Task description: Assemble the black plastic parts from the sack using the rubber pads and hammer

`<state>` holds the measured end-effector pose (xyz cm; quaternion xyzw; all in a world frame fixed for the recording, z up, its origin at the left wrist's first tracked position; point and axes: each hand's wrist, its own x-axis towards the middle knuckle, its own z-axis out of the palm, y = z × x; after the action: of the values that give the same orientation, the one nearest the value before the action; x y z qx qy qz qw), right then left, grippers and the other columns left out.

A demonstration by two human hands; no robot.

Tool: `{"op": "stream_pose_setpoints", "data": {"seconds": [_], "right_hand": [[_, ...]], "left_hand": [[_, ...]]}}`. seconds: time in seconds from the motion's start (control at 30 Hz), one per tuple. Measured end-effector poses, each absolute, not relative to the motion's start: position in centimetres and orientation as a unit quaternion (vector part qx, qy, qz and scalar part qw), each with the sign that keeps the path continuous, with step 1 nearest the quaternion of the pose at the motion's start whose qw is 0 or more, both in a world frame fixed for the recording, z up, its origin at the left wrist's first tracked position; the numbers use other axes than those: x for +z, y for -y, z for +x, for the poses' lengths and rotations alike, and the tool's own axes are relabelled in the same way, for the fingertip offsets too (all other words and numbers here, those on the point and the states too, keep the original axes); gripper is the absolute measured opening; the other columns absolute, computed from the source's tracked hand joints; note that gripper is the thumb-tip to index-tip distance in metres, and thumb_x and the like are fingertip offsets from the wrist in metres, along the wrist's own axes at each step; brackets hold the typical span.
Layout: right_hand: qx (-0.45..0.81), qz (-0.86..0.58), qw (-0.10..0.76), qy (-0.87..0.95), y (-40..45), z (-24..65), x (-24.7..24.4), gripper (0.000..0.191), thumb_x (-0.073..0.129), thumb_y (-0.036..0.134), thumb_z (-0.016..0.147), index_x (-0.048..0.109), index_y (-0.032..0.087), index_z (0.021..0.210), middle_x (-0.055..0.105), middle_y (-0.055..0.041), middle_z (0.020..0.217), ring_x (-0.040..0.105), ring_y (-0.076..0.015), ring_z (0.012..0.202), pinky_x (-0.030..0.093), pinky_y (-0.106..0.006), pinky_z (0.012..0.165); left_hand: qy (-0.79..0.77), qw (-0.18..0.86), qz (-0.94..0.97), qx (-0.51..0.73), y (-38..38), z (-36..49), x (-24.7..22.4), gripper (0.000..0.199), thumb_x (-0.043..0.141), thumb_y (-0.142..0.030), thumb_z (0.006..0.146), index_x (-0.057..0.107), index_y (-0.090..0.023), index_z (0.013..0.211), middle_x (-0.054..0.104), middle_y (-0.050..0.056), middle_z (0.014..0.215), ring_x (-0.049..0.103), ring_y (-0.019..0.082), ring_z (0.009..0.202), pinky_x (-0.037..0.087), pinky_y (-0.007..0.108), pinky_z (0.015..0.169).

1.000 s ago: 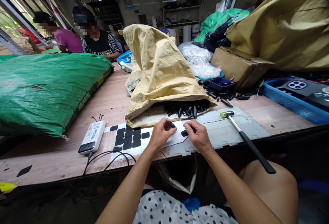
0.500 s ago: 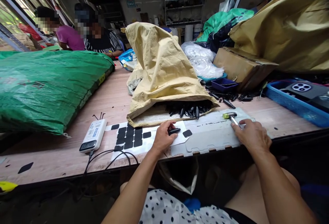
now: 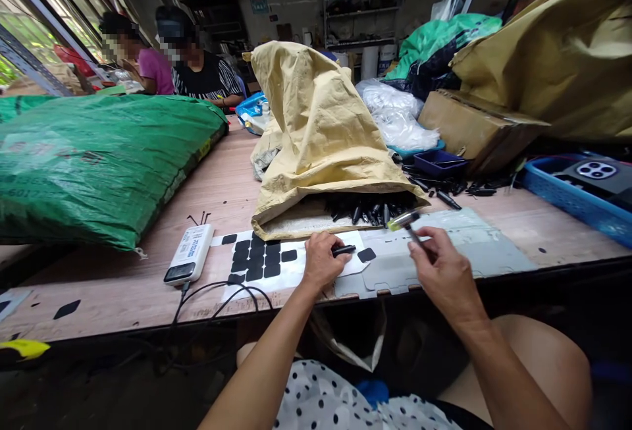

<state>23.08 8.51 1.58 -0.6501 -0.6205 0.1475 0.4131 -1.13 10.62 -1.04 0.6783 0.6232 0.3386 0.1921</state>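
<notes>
My left hand [image 3: 323, 260] is closed around a short black pen-like cylinder [image 3: 344, 250], which points to the right just above the white sheet [image 3: 296, 274]. Rows of black rounded squares [image 3: 255, 259] lie on that sheet, left of the hand. My right hand [image 3: 442, 272] grips the handle of a small hammer [image 3: 403, 221] with a yellow-green end, raised over the grey board [image 3: 474, 245]. Behind both hands, the open mouth of a tan sack [image 3: 316, 134] shows many similar black pieces [image 3: 375, 211] inside.
A white power bank [image 3: 190, 253] with black cables stands at left, near a large green sack [image 3: 99, 166]. To the right are loose black parts [image 3: 447, 199], a purple tray [image 3: 439, 163], a cardboard box [image 3: 481, 124] and a blue basket [image 3: 577, 196]. Two people sit at the far left.
My right hand has lifted the hammer off the board and brought it left, toward my left hand. My left hand still holds the black cylinder. The view has shifted slightly.
</notes>
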Motion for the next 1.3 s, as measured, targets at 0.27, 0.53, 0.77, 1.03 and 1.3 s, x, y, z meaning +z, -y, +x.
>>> {"op": "stream_pose_setpoints", "data": {"seconds": [0.27, 0.53, 0.77, 1.03, 1.3], "right_hand": [[0.093, -0.506, 0.361, 0.778, -6.8, 16.7, 1.2, 0.041, 0.047, 0.02, 0.096, 0.062, 0.028, 0.133, 0.073, -0.0075, 0.108, 0.068, -0.0245, 0.094, 0.052, -0.036, 0.082], [0.011, -0.538, 0.3, 0.788, -7.0, 15.8, 1.0, 0.039, 0.05, 0.015, 0.095, 0.066, 0.026, 0.129, 0.071, -0.0049, 0.091, 0.065, -0.0212, 0.08, 0.044, -0.031, 0.068], [-0.014, -0.546, 0.3, 0.782, -6.5, 16.6, 0.7, 0.039, 0.05, 0.016, 0.097, 0.067, 0.026, 0.13, 0.07, -0.0023, 0.087, 0.064, -0.0186, 0.078, 0.043, -0.029, 0.069], [-0.098, -0.641, 0.336, 0.683, -8.4, 22.4, 1.2, 0.041, 0.054, 0.018, 0.091, 0.069, 0.027, 0.128, 0.072, -0.0057, 0.097, 0.063, -0.0219, 0.085, 0.042, -0.033, 0.074], [-0.121, -0.786, 0.232, 0.56, -12.0, 32.2, -1.9, 0.042, 0.054, 0.019, 0.082, 0.077, 0.026, 0.116, 0.065, -0.015, 0.091, 0.055, -0.0287, 0.079, 0.036, -0.044, 0.07]], "left_hand": [[-0.617, 0.22, 0.677, 0.335, -10.8, -1.4, -0.8, 0.016, 0.084, -0.021, 0.07, 0.074, -0.021, 0.082, 0.067, 0.002, 0.087, 0.056, 0.023, 0.095, 0.04, 0.036, 0.086], [-0.628, 0.23, 0.657, 0.347, -10.7, -1.3, -0.8, 0.014, 0.086, -0.018, 0.068, 0.074, -0.021, 0.075, 0.064, 0.001, 0.084, 0.055, 0.023, 0.095, 0.041, 0.037, 0.087], [-0.628, 0.228, 0.652, 0.358, -10.8, -1.1, -1.1, 0.017, 0.085, -0.016, 0.067, 0.075, -0.022, 0.079, 0.067, 0.001, 0.086, 0.056, 0.023, 0.097, 0.041, 0.037, 0.089], [-0.614, 0.21, 0.678, 0.345, -10.7, -1.3, -0.8, 0.017, 0.079, -0.017, 0.07, 0.068, -0.021, 0.082, 0.068, 0.0, 0.092, 0.056, 0.022, 0.097, 0.039, 0.038, 0.09], [-0.608, 0.229, 0.678, 0.344, -10.6, -1.4, -0.7, 0.018, 0.076, -0.016, 0.073, 0.065, -0.022, 0.084, 0.071, -0.002, 0.096, 0.056, 0.022, 0.101, 0.035, 0.039, 0.092]]}}
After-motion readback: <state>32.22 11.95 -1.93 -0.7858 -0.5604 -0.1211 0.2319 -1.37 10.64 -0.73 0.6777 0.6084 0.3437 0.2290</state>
